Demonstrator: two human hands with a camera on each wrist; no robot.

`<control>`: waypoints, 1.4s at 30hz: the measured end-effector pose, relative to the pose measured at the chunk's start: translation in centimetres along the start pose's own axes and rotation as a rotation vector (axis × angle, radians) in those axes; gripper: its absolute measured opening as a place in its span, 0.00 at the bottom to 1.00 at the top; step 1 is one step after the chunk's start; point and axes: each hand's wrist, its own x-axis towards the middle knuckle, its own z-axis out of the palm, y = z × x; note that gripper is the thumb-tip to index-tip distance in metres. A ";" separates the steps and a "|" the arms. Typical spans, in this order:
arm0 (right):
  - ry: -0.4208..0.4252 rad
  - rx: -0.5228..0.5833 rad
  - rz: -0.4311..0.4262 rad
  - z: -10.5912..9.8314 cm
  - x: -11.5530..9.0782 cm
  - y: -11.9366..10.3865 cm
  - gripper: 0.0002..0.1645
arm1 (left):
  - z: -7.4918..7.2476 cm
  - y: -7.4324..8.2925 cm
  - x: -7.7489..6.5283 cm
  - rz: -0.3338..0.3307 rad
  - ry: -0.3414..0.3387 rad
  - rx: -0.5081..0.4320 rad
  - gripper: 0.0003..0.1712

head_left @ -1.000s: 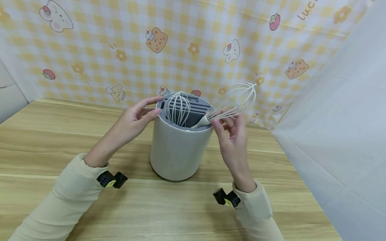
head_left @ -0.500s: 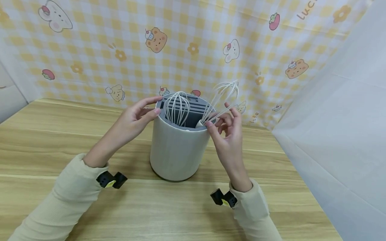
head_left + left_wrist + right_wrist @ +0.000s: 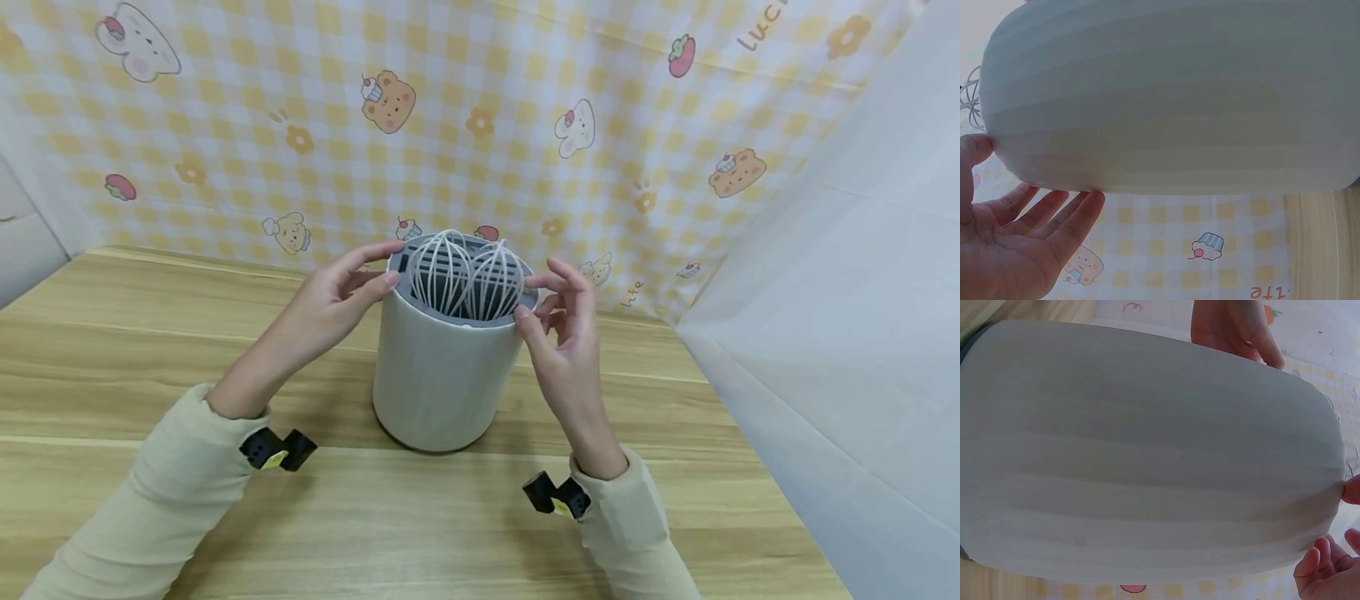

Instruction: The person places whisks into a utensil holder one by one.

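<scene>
A white, round knife and utensil holder [image 3: 446, 387] stands upright in the head view, its grey slotted top facing up. Two whisks stand side by side in its front compartment, a left whisk [image 3: 447, 275] and a right whisk [image 3: 495, 279]. Only their white wire loops show; the handles are hidden inside. My left hand [image 3: 341, 287] holds the holder's upper left edge, thumb and index finger at the rim. At the right edge, my right hand [image 3: 566, 329] has its thumb on the rim and loosely bent fingers beside the right whisk. The left wrist view shows the left fingers [image 3: 1079, 215] against the holder's side.
The holder stands on a wood-grain table [image 3: 375, 533]. Behind it hangs a yellow checked cloth [image 3: 480, 167] with cartoon prints. A white sheet [image 3: 847, 275] borders the table on the right.
The right whisk has gone from leaning out to the right over the rim to standing upright beside the other one. My right hand has let go of it and moved slightly left; the left hand stays put.
</scene>
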 end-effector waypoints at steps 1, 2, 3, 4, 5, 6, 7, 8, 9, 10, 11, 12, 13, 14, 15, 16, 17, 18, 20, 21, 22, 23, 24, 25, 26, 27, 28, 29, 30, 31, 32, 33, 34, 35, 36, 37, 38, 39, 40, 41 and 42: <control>-0.001 0.001 0.000 0.0 0.0 0.0 0.30 | 0.0 0.0 0.0 -0.002 0.001 -0.001 0.27; -0.002 0.000 0.001 -0.1 0.0 0.0 0.29 | 0.0 0.0 0.0 -0.001 0.001 -0.001 0.28; -0.003 -0.001 0.001 -0.1 -0.1 0.0 0.29 | 0.1 -0.1 0.0 -0.003 0.001 -0.001 0.28; -0.003 0.000 0.001 -0.1 -0.1 0.0 0.28 | 0.1 0.0 0.0 -0.005 0.001 -0.002 0.27; -0.004 0.000 0.001 -0.1 -0.1 -0.1 0.28 | 0.1 0.0 0.0 -0.006 0.002 -0.002 0.27; -0.004 0.001 0.001 -0.2 -0.1 -0.1 0.27 | 0.1 0.0 0.0 -0.008 0.004 -0.001 0.27; -0.005 0.000 0.002 -0.2 -0.1 -0.1 0.27 | 0.1 0.0 0.0 -0.008 0.005 0.001 0.27; -0.005 0.001 0.001 -0.2 -0.1 -0.1 0.26 | 0.1 0.0 0.0 -0.009 0.005 0.002 0.27; -0.005 0.000 0.001 -0.3 0.0 -0.1 0.26 | 0.1 0.0 0.0 -0.010 0.006 0.001 0.27; -0.005 0.002 0.003 -0.3 0.0 -0.2 0.25 | 0.1 0.1 0.0 -0.010 0.005 0.000 0.27; -0.004 0.005 0.004 -0.4 0.0 -0.2 0.25 | 0.1 0.0 0.0 -0.010 0.006 0.001 0.28; -0.003 0.008 0.005 -0.4 0.1 -0.2 0.24 | 0.1 0.1 0.0 -0.010 0.006 0.002 0.28; -0.001 0.009 0.007 -0.5 0.1 -0.3 0.24 | 0.1 0.1 0.0 -0.010 0.006 0.002 0.28; 0.002 0.012 0.009 -0.6 0.1 -0.3 0.24 | 0.1 0.1 0.0 -0.010 0.006 0.002 0.28; 0.005 0.018 0.010 -0.7 0.2 -0.3 0.23 | 0.0 0.0 0.0 -0.009 0.006 0.002 0.28; 0.007 0.023 0.011 -0.9 0.2 -0.4 0.23 | 0.0 0.0 0.0 -0.009 0.006 0.003 0.28; 0.008 0.027 0.011 -1.0 0.3 -0.4 0.23 | 0.0 0.0 0.0 -0.008 0.006 0.006 0.28; 0.009 0.028 0.010 -1.2 0.3 -0.4 0.22 | 0.0 0.0 0.0 -0.008 0.007 0.009 0.28; 0.008 0.031 0.010 -1.6 0.4 -0.5 0.22 | 0.0 0.0 -0.1 -0.009 0.005 0.014 0.28; 0.004 0.028 0.011 -1.8 0.4 -0.5 0.21 | -0.1 0.1 -0.2 -0.010 0.003 0.017 0.28; -0.003 0.020 0.014 -2.1 0.4 -0.5 0.21 | -0.1 0.1 -0.2 -0.011 0.000 0.019 0.27; -0.013 0.013 0.017 -2.3 0.5 -0.5 0.22 | -0.1 0.1 -0.3 -0.012 -0.002 0.022 0.27; -0.029 0.005 0.023 -2.5 0.5 -0.5 0.22 | -0.2 0.1 -0.3 -0.015 -0.006 0.025 0.28; -0.050 -0.004 0.032 -2.8 0.6 -0.5 0.23 | -0.3 0.2 -0.4 -0.017 -0.011 0.029 0.28; -0.077 -0.018 0.042 -3.0 0.6 -0.4 0.24 | -0.3 0.2 -0.4 -0.022 -0.015 0.036 0.28; -0.108 -0.038 0.061 -3.3 0.7 -0.4 0.25 | -0.4 0.3 -0.4 -0.026 -0.023 0.043 0.28; -0.145 -0.070 0.086 -3.5 0.7 -0.4 0.27 | -0.5 0.4 -0.5 -0.033 -0.033 0.050 0.29; -0.189 -0.098 0.118 -3.7 0.8 -0.4 0.29 | -0.6 0.4 -0.5 -0.039 -0.043 0.062 0.29; -0.237 -0.126 0.148 -3.9 0.8 -0.3 0.32 | -0.7 0.4 -0.5 -0.046 -0.056 0.073 0.30; -0.283 -0.155 0.179 -4.1 0.8 -0.3 0.34 | -0.8 0.5 -0.5 -0.050 -0.071 0.080 0.31; -0.328 -0.179 0.207 -4.2 0.8 -0.2 0.37 | -0.9 0.5 -0.5 -0.052 -0.087 0.087 0.33; -0.368 -0.197 0.230 -4.2 0.8 -0.2 0.38 | -1.0 0.5 -0.6 -0.049 -0.105 0.093 0.34; -0.403 -0.207 0.244 -4.2 0.8 -0.1 0.40 | -1.0 0.6 -0.6 -0.043 -0.121 0.096 0.35; -0.431 -0.202 0.247 -4.1 0.8 0.0 0.41 | -1.1 0.6 -0.6 -0.034 -0.135 0.097 0.36; -0.452 -0.199 0.244 -4.0 0.8 0.1 0.43 | -1.2 0.7 -0.7 -0.027 -0.148 0.098 0.37; -0.465 -0.196 0.243 -3.9 0.8 0.1 0.43 | -1.2 0.7 -0.8 -0.017 -0.156 0.095 0.38; -0.475 -0.188 0.239 -3.8 0.8 0.1 0.44 | -1.2 0.8 -0.8 -0.008 -0.164 0.095 0.39; -0.483 -0.186 0.234 -3.8 0.8 0.2 0.45 | -1.2 0.9 -0.8 0.000 -0.169 0.097 0.40; -0.490 -0.185 0.232 -3.7 0.8 0.2 0.46 | -1.2 0.9 -0.9 0.004 -0.171 0.098 0.41; -0.497 -0.186 0.231 -3.7 0.8 0.3 0.47 | -1.2 0.9 -0.9 0.007 -0.173 0.098 0.42; -0.502 -0.192 0.234 -3.7 0.8 0.3 0.48 | -1.1 1.0 -0.9 0.008 -0.172 0.102 0.42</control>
